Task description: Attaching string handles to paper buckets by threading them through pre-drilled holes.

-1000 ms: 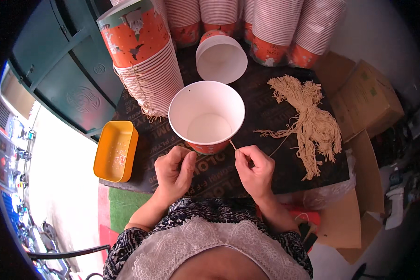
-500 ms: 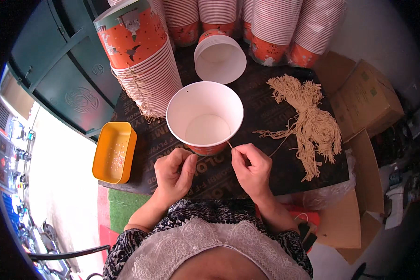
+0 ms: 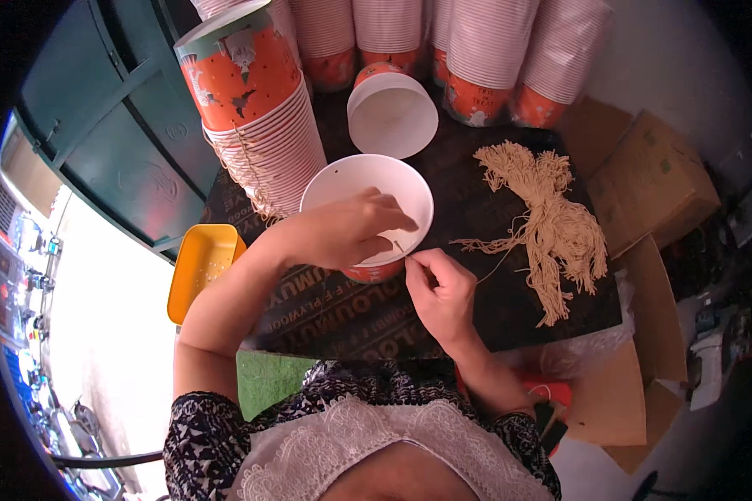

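Observation:
A white-lined paper bucket (image 3: 414,188) with an orange outside stands on the dark table in front of me. It has a small hole in its far wall. My left hand (image 3: 351,225) reaches over the rim into the bucket, thumb and index finger apart. Between them a short end of string (image 3: 398,246) pokes through the near wall. Outside the near rim my right hand (image 3: 443,288) pinches the same beige string, and a thin strand runs from it toward a bundle of beige strings (image 3: 551,217) on the right.
A tall stack of paper buckets (image 3: 267,134), strings hanging down its side, rises at the back left. Another bucket (image 3: 393,113) lies tipped behind mine. Plastic-wrapped bucket stacks (image 3: 485,50) line the back. A yellow tray (image 3: 194,259) sits left, cardboard boxes (image 3: 660,175) right.
My left hand has moved up and right, from near the bucket's front into its opening. The string end now shows inside. My right hand has shifted slightly left, still pinching the string.

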Available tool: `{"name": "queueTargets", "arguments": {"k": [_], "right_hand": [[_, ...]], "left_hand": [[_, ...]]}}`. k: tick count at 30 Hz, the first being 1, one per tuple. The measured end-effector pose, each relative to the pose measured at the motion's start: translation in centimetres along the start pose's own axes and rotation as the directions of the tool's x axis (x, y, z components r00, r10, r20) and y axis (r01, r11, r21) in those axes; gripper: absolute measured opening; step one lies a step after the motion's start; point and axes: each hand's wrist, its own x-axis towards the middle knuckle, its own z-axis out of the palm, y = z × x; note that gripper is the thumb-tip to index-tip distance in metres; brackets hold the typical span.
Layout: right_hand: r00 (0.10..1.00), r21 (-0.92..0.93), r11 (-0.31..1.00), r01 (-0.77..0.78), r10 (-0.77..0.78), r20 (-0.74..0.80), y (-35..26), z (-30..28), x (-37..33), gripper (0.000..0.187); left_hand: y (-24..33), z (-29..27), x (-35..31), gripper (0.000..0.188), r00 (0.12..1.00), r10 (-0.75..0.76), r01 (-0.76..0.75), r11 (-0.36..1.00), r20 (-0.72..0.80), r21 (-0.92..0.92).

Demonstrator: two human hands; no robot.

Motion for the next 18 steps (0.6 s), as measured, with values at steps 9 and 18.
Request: {"name": "queueTargets", "arguments": {"k": [9,18], "right_hand": [[0.999,0.086,0.995,-0.051,0.052,-0.003,0.2,-0.3,-0.2,0.005],[0.909,0.346,0.857,-0.38,0.277,0.313,2.1,-1.7,1.8,0.013]], "left_hand": [[2.4,1.1,-0.4,0.013,0.959,-0.271,0.23,0.919,-0.088,-0.32],[5.1,2.6,0.2,0.013,0.867,-0.437,0.277,0.822,-0.238,-0.498]]}}
